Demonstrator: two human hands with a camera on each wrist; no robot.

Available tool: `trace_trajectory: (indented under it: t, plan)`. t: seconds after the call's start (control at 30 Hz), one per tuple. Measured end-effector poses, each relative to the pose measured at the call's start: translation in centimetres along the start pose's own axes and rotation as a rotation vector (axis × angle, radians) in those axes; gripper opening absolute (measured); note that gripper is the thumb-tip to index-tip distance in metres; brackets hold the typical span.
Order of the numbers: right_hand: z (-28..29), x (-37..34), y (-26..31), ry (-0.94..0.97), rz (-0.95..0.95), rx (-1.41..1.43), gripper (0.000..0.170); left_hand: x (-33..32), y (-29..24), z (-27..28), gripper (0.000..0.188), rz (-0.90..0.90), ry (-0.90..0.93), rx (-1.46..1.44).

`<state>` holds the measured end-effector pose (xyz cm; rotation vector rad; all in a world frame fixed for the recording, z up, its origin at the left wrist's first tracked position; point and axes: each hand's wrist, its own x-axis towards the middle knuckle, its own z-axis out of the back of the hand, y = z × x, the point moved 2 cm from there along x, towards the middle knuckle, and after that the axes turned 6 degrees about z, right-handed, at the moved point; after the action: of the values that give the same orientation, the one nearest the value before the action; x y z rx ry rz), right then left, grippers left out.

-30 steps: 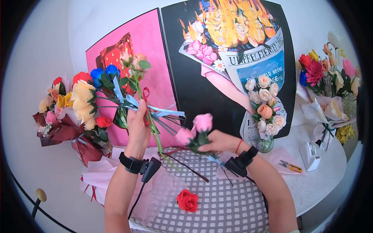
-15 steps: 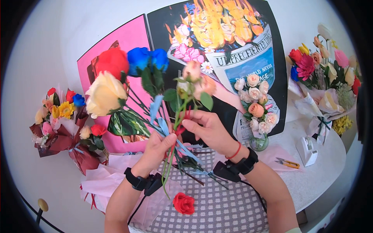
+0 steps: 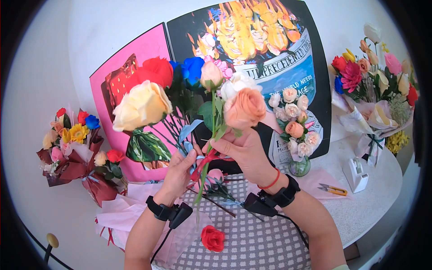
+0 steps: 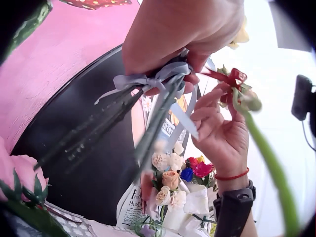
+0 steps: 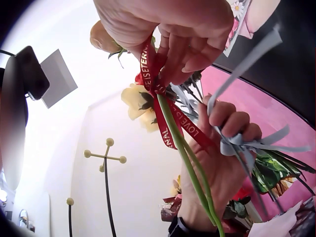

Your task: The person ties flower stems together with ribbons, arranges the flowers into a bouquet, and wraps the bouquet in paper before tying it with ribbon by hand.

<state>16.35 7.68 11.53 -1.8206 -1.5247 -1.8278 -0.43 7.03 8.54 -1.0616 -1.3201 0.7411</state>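
Observation:
My left hand (image 3: 177, 173) grips a bunch of artificial flowers by its dark stems, tied with a light blue ribbon (image 4: 165, 74). A cream rose (image 3: 141, 105), a red flower (image 3: 155, 73) and blue flowers (image 3: 192, 70) top this bunch. Close beside it, my right hand (image 3: 245, 155) pinches the green stems (image 5: 183, 148) of a smaller bunch, just at its red printed ribbon (image 5: 153, 79). That bunch carries a peach rose (image 3: 245, 108), a white rose and a pale pink bud (image 3: 211, 75). In the right wrist view the green stems hang below the fingers.
Pink roses (image 3: 216, 175) and a red rose (image 3: 212, 238) lie on the checked cloth (image 3: 261, 234). Pink wrapping paper (image 3: 119, 211) is at left. Snips (image 3: 333, 189), a tape dispenser (image 3: 356, 174) and a glass vase (image 3: 300, 166) stand or lie at right. Wrapped bouquets flank two paintings.
My right hand has put the pink roses down on the cloth and come up to the green stems by the left hand. The peach rose has turned and tilted to the right.

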Motion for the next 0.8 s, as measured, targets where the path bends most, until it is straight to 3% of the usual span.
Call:
trace_trajectory:
  t: [0.07, 0.17, 0.33, 0.4, 0.5, 0.8]
  plan:
    - [0.1, 0.2, 0.4, 0.002, 0.018, 0.015, 0.022, 0.0, -0.3, 0.4, 0.024, -0.020, -0.045, 0.023]
    - [0.4, 0.5, 1.8, -0.005, 0.138, -0.104, 0.016, 0.0, -0.5, 0.6, 0.021, -0.087, 0.068, 0.046]
    - [0.1, -0.1, 2.4, 0.008, 0.213, -0.294, 0.016, -0.1, 0.9, 0.9, 0.020, 0.033, 0.119, 0.016]
    - [0.0, -0.1, 1.6, -0.001, 0.260, -0.331, 0.015, -0.1, 1.4, 0.8, 0.022, 0.004, 0.158, 0.024]
    - [0.7, 0.1, -0.1, -0.012, 0.225, -0.290, 0.016, 0.1, 1.8, 0.4, 0.023, -0.076, 0.059, 0.032]
    - [0.5, 0.1, -0.3, -0.061, 0.217, -0.270, 0.017, 0.1, 2.6, 0.3, 0.024, -0.082, -0.004, 0.152]
